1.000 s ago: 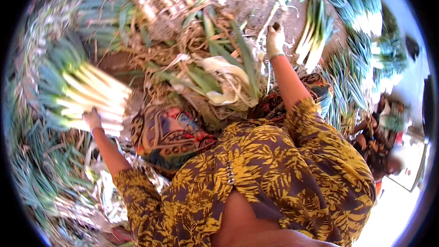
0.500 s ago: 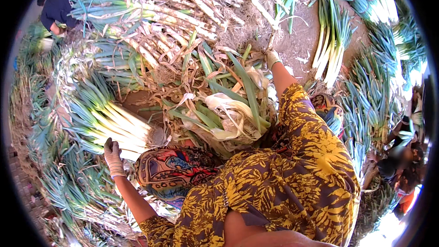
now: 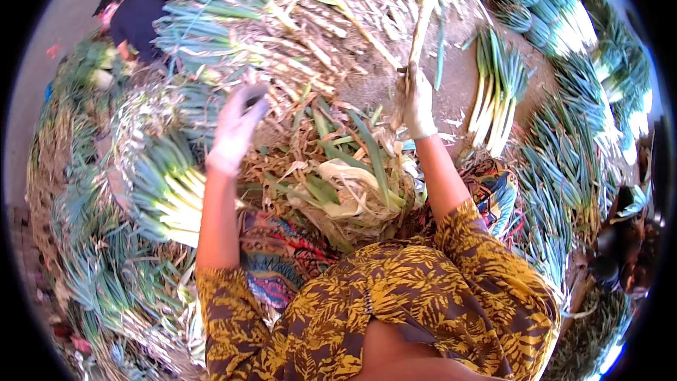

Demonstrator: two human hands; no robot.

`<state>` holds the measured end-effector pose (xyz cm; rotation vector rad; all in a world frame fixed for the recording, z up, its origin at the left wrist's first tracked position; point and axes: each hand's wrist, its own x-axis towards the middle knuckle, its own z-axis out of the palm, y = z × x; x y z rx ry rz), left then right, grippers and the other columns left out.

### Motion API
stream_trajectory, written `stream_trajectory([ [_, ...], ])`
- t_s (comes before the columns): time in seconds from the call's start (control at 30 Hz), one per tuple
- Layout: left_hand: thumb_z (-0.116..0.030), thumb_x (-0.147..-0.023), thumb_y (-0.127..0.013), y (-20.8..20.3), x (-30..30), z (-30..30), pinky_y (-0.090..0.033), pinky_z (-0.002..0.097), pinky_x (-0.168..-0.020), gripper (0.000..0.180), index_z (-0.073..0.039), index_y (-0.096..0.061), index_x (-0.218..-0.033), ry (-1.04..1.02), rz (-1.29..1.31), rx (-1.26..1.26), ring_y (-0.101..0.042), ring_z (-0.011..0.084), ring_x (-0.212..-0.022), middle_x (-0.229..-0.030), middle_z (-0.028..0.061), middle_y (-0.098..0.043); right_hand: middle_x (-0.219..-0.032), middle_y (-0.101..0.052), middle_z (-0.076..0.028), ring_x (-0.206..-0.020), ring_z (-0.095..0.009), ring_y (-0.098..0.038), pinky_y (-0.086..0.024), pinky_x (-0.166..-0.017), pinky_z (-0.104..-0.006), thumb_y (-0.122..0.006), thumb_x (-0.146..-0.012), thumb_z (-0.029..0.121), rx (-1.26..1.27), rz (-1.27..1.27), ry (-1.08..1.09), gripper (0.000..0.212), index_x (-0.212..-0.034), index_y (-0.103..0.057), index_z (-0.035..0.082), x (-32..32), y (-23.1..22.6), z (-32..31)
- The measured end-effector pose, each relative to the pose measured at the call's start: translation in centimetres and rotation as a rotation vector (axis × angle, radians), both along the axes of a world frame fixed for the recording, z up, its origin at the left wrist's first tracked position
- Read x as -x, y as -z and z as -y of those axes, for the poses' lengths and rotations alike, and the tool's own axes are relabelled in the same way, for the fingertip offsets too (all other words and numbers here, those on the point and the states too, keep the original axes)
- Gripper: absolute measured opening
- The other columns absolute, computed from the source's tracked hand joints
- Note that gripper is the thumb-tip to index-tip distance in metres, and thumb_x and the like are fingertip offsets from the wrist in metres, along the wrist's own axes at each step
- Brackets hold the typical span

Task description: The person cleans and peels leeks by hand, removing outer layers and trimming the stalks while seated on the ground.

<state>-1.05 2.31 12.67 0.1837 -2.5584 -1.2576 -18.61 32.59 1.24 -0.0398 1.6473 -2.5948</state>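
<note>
My right hand [image 3: 419,104], in a pale glove, is closed around the lower end of a leek [image 3: 422,32]. Its green top points away from me, and brown, dry matter hangs below the fingers. The end of a second leek [image 3: 370,34] meets the fingertips; whether it is gripped too cannot be made out. My left hand [image 3: 236,127], gloved with dark fingertips, is raised and blurred. Its fingers look apart, with nothing seen in them. Below it lies a bunch of cleaned leeks [image 3: 180,194], partly hidden by my left forearm.
Untrimmed leeks [image 3: 303,42] with brown roots lie ahead. Stripped leaves [image 3: 345,187] are heaped before my lap. A small group of cleaned leeks [image 3: 490,95] lies right, beyond it tied bundles [image 3: 546,10]. A person in dark clothing [image 3: 141,17] bends at the far left.
My left hand has left the cleaned bunch and swung up and inward. My right hand has drawn slightly nearer with the leek, whose stalk now stands more in line with my arm.
</note>
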Motion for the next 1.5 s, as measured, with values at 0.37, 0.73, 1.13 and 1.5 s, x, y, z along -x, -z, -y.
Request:
stream_trajectory([
  [0.37,-0.018,-0.095,-0.062,5.3,0.9,-2.2,-0.051,0.0276,-0.066,0.021,-0.005,-0.064,-0.111,0.066,-0.076,-1.147,-0.063,0.0146,-0.080,-0.096,0.0041,-0.067,-0.061,-0.045,0.006,-0.048,-0.003,-0.038,-0.028,-0.043,-0.0198,-0.053,-0.100,0.033,-0.367,-0.065,-0.510,0.029,-0.095,-0.060,0.005,-20.1,2.3,5.1],
  [0.73,-0.040,-0.093,-0.059,10.2,-3.2,3.9,-0.048,0.0341,-0.070,0.036,-0.005,-0.067,-0.100,0.207,0.551,0.092,-0.058,0.0163,-0.070,-0.078,0.0083,-0.064,-0.062,-0.046,0.003,-0.051,-0.006,-0.037,-0.032,-0.047,-0.0248,-0.055,-0.099,0.026,-0.456,-0.278,-0.440,0.024,-0.089,-0.058,0.004,-18.6,-1.4,11.1],
  [1.13,-0.013,-0.079,-0.077,6.8,-6.2,4.2,-0.049,0.0363,-0.084,0.047,0.004,-0.059,-0.118,0.034,-0.236,-1.304,-0.057,0.0251,-0.094,-0.102,0.0116,-0.064,-0.112,-0.060,-0.010,-0.102,-0.022,-0.057,-0.046,-0.090,-0.0338,-0.060,-0.096,0.022,-0.407,-0.546,-0.516,0.037,-0.124,-0.053,-0.002,-17.4,-1.7,18.2],
  [1.5,-0.011,-0.082,-0.066,9.4,-4.8,6.0,-0.047,0.0334,-0.089,0.025,-0.004,-0.065,-0.106,-0.058,-0.237,-1.365,-0.058,0.0222,-0.102,-0.102,0.0093,-0.065,-0.110,-0.059,-0.011,-0.098,-0.023,-0.059,-0.048,-0.085,-0.0324,-0.045,-0.094,0.001,-0.803,-1.276,-0.448,0.038,-0.127,-0.062,0.004,-11.9,-2.4,21.9],
])
